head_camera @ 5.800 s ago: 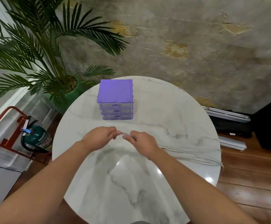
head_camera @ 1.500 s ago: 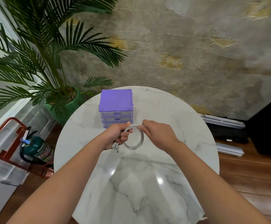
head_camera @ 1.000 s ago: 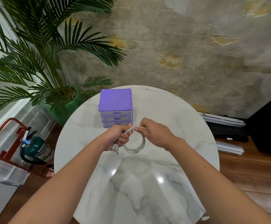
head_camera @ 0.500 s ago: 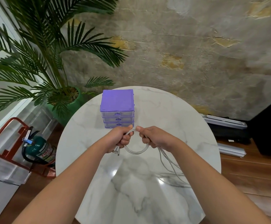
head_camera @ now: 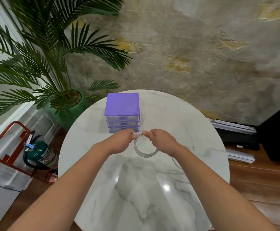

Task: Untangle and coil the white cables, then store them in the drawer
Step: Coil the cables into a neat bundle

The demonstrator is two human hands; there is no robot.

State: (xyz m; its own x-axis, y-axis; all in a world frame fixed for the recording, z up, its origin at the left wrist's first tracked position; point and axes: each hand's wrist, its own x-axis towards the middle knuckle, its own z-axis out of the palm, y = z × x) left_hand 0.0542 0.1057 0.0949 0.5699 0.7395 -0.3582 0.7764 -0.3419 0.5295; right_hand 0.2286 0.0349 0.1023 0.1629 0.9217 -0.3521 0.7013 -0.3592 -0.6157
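A white cable [head_camera: 145, 154] hangs as a small round coil of several loops above the round marble table [head_camera: 194, 130]. My left hand [head_camera: 120, 141] grips the top of the coil on its left side, and my right hand [head_camera: 162, 141] pinches it on the right. A loose end of the cable trails down under my right wrist onto the table. Just behind my hands stands a purple drawer unit [head_camera: 122, 112] with three clear drawers, all closed.
A potted palm [head_camera: 52, 67] in a green pot stands at the table's far left. A green fire extinguisher [head_camera: 39, 155] in a red stand sits on the floor at left. Grey and black equipment [head_camera: 236, 135] lies on the wooden floor at right.
The long run of cable across the table has been wound into a coil between my hands. In the last half second most of the loose cable to the right was drawn in.
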